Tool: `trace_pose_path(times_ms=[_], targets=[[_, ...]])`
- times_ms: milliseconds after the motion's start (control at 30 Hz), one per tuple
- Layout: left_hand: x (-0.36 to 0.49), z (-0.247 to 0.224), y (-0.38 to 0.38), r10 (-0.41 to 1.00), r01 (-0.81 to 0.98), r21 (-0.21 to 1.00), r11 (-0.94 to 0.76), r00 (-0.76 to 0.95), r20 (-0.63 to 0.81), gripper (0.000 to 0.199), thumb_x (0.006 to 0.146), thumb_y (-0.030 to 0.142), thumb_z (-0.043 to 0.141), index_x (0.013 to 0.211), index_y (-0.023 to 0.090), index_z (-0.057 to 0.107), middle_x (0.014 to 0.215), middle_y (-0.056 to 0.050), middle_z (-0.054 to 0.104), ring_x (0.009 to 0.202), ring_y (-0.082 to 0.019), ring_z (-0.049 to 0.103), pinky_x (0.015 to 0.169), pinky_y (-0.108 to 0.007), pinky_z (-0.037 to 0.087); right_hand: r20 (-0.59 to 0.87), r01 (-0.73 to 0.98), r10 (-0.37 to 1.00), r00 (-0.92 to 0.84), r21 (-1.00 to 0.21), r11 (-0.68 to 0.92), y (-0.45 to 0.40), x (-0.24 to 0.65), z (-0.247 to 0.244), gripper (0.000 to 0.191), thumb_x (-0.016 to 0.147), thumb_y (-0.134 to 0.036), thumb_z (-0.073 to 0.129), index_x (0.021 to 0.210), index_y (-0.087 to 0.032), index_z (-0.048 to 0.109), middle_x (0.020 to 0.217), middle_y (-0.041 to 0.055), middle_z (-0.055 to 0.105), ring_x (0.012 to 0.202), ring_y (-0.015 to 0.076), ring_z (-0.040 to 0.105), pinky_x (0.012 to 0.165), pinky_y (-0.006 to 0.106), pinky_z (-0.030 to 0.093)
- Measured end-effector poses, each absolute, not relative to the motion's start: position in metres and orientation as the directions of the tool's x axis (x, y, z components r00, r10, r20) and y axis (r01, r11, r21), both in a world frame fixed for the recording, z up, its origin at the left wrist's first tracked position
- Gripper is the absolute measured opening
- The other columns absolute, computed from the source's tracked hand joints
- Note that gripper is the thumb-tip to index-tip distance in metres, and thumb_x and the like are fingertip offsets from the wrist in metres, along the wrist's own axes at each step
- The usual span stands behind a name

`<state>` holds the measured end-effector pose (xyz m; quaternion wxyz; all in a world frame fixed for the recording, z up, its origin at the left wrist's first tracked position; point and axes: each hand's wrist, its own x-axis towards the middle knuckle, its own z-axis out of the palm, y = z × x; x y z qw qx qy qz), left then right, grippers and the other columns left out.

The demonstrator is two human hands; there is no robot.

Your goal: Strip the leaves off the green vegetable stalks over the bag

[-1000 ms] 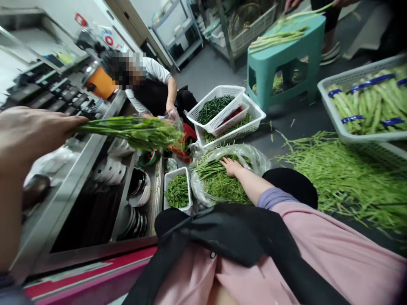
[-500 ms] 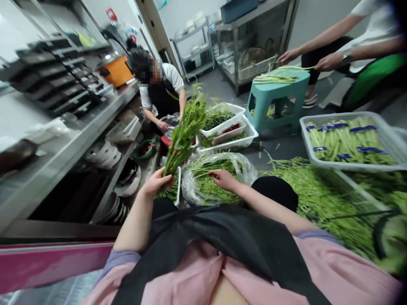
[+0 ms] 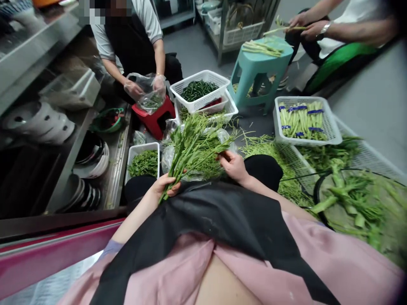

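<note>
My left hand is closed round the lower stems of a bunch of leafy greens, whose tops fan out up and to the right. At the right edge of these tops, my right hand has its thumb and fingers pinched together by thin stems; what they hold is too small to make out. Beneath and behind the bunch lies a clear plastic bag with more green stems, partly hidden by the greens.
A white basket of cut greens stands at left. Ahead are stacked baskets with green chillies and a red stool, where a person handles a bag. Rightward are bundled stalks, a teal stool and another person's hands.
The view has tilted down and turned. The bunch in my left hand has dropped from upright to leaning right, its tops now near my right hand.
</note>
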<state>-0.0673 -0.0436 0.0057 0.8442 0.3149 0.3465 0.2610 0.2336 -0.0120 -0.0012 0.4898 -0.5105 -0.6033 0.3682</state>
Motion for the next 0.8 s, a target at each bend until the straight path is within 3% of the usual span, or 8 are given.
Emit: trace_pose_path(times_ms=[100, 233, 400, 600, 800], targets=[[-0.066, 0.005, -0.040, 0.671, -0.247, 0.722, 0.646, 0.635, -0.384, 0.070, 0.069, 0.036, 0.075, 0.130, 0.012, 0.053, 0.053, 0.006, 0.048, 0.035, -0.003, 0.032, 0.036, -0.016, 0.024, 0.175, 0.202, 0.985, 0.000, -0.964, 0.171, -0.008, 0.229, 0.001, 0.021, 0.078, -0.038, 0.062, 0.080, -0.017, 0.066, 0.075, 0.0048, 0.068, 0.068, 0.0162, 0.061, 0.063, 0.029, 0.049], [-0.065, 0.005, -0.037, 0.657, -0.201, 0.739, 0.643, 0.642, -0.396, 0.072, 0.065, 0.033, 0.079, 0.129, 0.012, 0.054, 0.052, 0.006, 0.049, 0.035, -0.003, 0.034, 0.036, -0.016, 0.023, -0.044, -0.056, 0.991, -0.125, -0.997, -0.051, -0.005, 0.217, 0.006, 0.031, 0.073, -0.047, 0.068, 0.079, -0.017, 0.062, 0.065, 0.0016, 0.064, 0.052, 0.0121, 0.054, 0.049, 0.026, 0.044], [-0.064, 0.002, -0.034, 0.714, -0.168, 0.799, 0.577, 0.578, -0.394, 0.070, 0.067, 0.030, 0.078, 0.129, 0.010, 0.053, 0.051, 0.006, 0.050, 0.036, -0.005, 0.037, 0.037, -0.017, 0.026, -0.115, -0.197, 0.983, -0.143, -0.970, -0.142, -0.001, 0.205, 0.016, 0.035, 0.068, -0.049, 0.072, 0.076, -0.017, 0.061, 0.070, 0.0032, 0.067, 0.053, 0.0114, 0.054, 0.046, 0.024, 0.043], [-0.066, 0.003, -0.030, 0.754, -0.108, 0.855, 0.507, 0.536, -0.379, 0.070, 0.069, 0.031, 0.078, 0.130, 0.009, 0.051, 0.049, 0.006, 0.050, 0.037, -0.006, 0.040, 0.038, -0.017, 0.027, -0.164, -0.098, 0.981, -0.100, -0.980, -0.173, 0.004, 0.200, 0.013, 0.027, 0.069, -0.042, 0.068, 0.070, -0.017, 0.061, 0.063, 0.0020, 0.062, 0.050, 0.0106, 0.050, 0.047, 0.024, 0.041], [-0.079, 0.011, -0.037, 0.769, -0.113, 0.856, 0.505, 0.509, -0.387, 0.067, 0.070, 0.031, 0.077, 0.128, 0.009, 0.052, 0.050, 0.005, 0.052, 0.036, -0.005, 0.039, 0.037, -0.017, 0.024, -0.040, 0.263, 0.991, 0.126, -0.962, -0.072, 0.022, 0.203, -0.007, 0.015, 0.068, -0.022, 0.063, 0.060, -0.019, 0.051, 0.061, 0.0003, 0.056, 0.059, 0.0122, 0.050, 0.058, 0.025, 0.041]])
